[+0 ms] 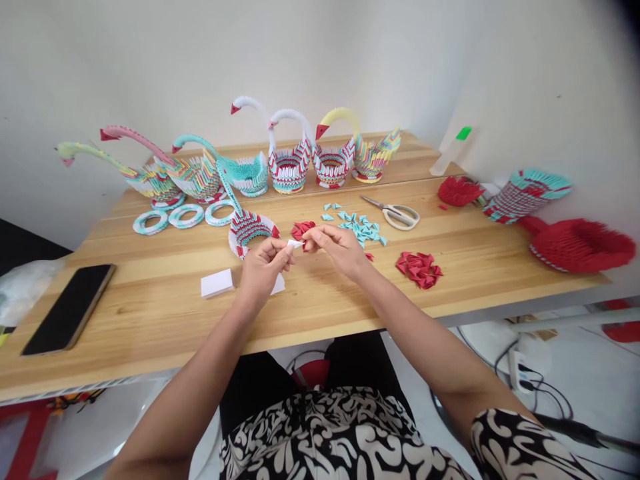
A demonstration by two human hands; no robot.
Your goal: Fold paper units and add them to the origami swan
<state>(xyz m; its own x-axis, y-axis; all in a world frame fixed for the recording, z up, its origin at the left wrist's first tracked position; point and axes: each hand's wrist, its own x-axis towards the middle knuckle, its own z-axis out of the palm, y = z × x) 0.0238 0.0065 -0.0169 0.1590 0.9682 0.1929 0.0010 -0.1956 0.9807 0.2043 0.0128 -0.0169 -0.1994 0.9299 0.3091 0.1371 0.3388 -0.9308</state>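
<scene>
A small folded piece of white paper (295,244) is between my two hands, over the front middle of the table. My left hand (265,265) pinches its left end between thumb and fingers. At its pointed right end the fingers of my right hand (336,245) are closed on it. Beneath my left hand lies a white paper slip (278,285), partly covered. To the left rests a stack of white paper (217,283). Just behind the hands are red folded pieces (303,230) and a ring-shaped part of red and white folded paper (239,235).
Turquoise triangles (363,228), scissors (397,213) and a red pile (420,269) lie to the right. Several paper swans (290,167) line the back. Paper rings (186,216) and a phone (70,308) are left. Red paper models (583,245) stand near the right edge.
</scene>
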